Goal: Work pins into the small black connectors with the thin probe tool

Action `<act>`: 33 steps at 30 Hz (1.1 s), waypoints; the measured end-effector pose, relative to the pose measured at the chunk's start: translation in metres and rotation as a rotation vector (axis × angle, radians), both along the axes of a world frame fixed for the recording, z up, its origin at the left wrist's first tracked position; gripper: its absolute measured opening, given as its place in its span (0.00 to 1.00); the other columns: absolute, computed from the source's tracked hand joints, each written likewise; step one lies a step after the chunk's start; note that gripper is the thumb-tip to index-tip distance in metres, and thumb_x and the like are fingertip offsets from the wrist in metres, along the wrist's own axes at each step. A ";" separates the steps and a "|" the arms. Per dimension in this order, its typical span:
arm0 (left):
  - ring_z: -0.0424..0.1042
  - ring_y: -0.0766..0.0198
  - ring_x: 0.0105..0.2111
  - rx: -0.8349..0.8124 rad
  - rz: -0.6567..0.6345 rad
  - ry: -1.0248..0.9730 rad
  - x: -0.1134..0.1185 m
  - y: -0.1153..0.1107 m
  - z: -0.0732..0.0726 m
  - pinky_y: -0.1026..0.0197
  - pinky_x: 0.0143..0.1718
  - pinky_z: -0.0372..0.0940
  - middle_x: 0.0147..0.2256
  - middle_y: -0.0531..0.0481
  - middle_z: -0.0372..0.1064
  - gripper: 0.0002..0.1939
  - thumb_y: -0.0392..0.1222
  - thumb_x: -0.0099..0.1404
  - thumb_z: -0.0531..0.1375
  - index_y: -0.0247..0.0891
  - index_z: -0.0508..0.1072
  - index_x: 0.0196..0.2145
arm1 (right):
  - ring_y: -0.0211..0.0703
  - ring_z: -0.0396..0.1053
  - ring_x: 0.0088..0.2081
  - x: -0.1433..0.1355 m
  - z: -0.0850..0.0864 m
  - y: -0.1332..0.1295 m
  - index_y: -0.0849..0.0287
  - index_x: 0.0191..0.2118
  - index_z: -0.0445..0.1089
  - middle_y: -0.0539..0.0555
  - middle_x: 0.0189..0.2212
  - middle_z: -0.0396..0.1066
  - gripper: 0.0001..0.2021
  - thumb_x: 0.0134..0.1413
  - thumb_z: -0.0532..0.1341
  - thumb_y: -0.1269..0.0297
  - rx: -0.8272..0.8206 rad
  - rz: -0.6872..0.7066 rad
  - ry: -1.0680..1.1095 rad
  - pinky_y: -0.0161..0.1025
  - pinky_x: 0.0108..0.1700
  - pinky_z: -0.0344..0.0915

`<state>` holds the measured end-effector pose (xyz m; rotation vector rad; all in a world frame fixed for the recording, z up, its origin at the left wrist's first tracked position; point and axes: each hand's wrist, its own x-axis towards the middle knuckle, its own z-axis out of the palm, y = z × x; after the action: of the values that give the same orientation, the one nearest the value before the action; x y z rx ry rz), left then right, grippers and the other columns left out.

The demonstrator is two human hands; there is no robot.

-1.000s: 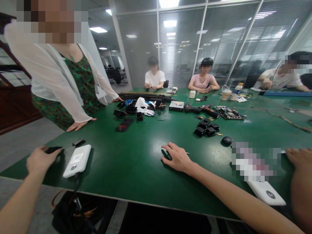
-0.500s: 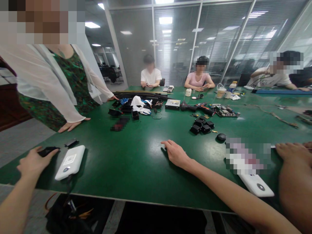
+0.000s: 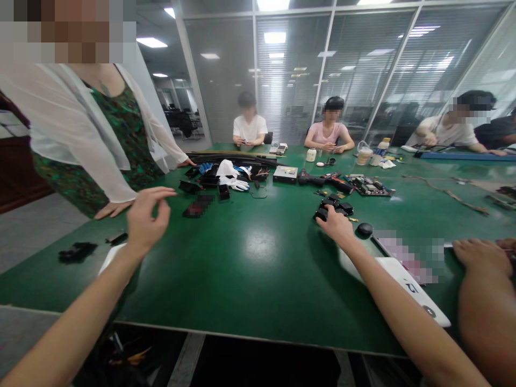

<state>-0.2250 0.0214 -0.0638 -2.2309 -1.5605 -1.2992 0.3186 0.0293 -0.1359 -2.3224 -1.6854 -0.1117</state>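
Observation:
My right hand (image 3: 338, 228) is at the pile of small black boxes (image 3: 344, 208). Its thumb and index finger close around the nearest black box (image 3: 321, 214), which still rests on the table with the others. My left hand (image 3: 147, 223) is raised over the left of the table, fingers curved and apart, holding nothing. Below its forearm lies a white power bank (image 3: 109, 259), mostly covered. Left of that, a dark black piece (image 3: 76, 251) lies beside a small black bracket-like part (image 3: 116, 237).
On the green table (image 3: 242, 290) are white gloves (image 3: 234, 180), a metal-cased box (image 3: 285, 173), a power drill (image 3: 310, 177), a circuit board (image 3: 371, 185), a round black object (image 3: 365, 230) and a second white power bank (image 3: 411, 290). Several people surround the table; one person's arm (image 3: 481, 290) rests close at right.
My left hand has let go of the dark black piece and moved up and right. My right hand has reached forward and right to the black boxes, taking hold of one.

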 end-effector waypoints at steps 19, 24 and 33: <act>0.67 0.56 0.56 -0.116 -0.704 0.302 0.201 0.015 -0.101 0.50 0.58 0.65 0.57 0.44 0.68 0.19 0.38 0.71 0.54 0.42 0.67 0.59 | 0.57 0.77 0.42 -0.076 -0.007 -0.030 0.55 0.54 0.67 0.61 0.40 0.78 0.29 0.61 0.57 0.36 -0.018 0.232 0.026 0.43 0.41 0.65; 0.65 0.54 0.58 -0.095 -0.780 0.302 0.208 0.001 -0.093 0.48 0.61 0.62 0.58 0.43 0.67 0.21 0.42 0.69 0.58 0.41 0.66 0.59 | 0.56 0.78 0.38 -0.128 -0.012 -0.055 0.55 0.55 0.64 0.60 0.37 0.79 0.26 0.66 0.53 0.39 -0.010 0.400 -0.014 0.40 0.39 0.62; 0.67 0.53 0.55 -0.137 -0.787 0.285 0.205 0.003 -0.092 0.49 0.58 0.63 0.53 0.44 0.70 0.16 0.47 0.68 0.61 0.40 0.70 0.51 | 0.49 0.74 0.34 -0.115 -0.015 -0.055 0.56 0.56 0.63 0.55 0.35 0.77 0.20 0.64 0.58 0.52 0.265 0.547 0.209 0.41 0.39 0.64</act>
<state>-0.0205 0.0240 -0.1557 -3.1027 -0.6933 -0.9282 0.2032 -0.0256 -0.1506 -1.5650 -1.9848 0.0159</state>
